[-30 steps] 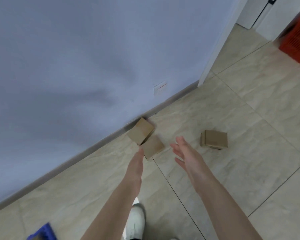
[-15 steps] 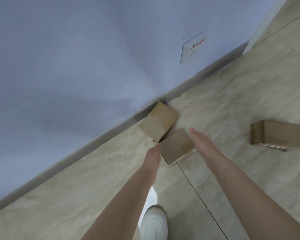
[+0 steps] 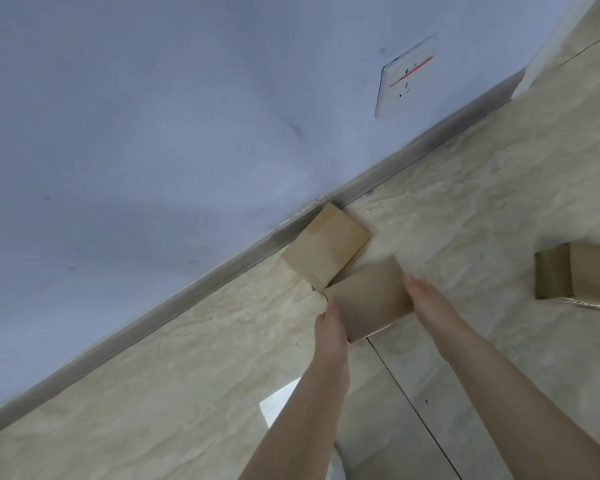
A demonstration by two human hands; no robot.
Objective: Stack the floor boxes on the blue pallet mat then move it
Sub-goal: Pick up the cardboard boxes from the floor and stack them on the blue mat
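cardboard box lies flat on the floor tile between both hands, its long axis running from left hand to right hand. right fingers lie straight along one short end; the left's curl is unclear.

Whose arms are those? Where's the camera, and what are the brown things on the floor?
The camera sits on a person's head, looking down, so you see their own bare arms. The left hand and right hand touch opposite sides of a small cardboard box. A second box lies just behind it against the wall, and a third box lies on the tiled floor to the right. The white square is a wall socket. I can't tell whether the fingers grip the box or whether it is off the floor.
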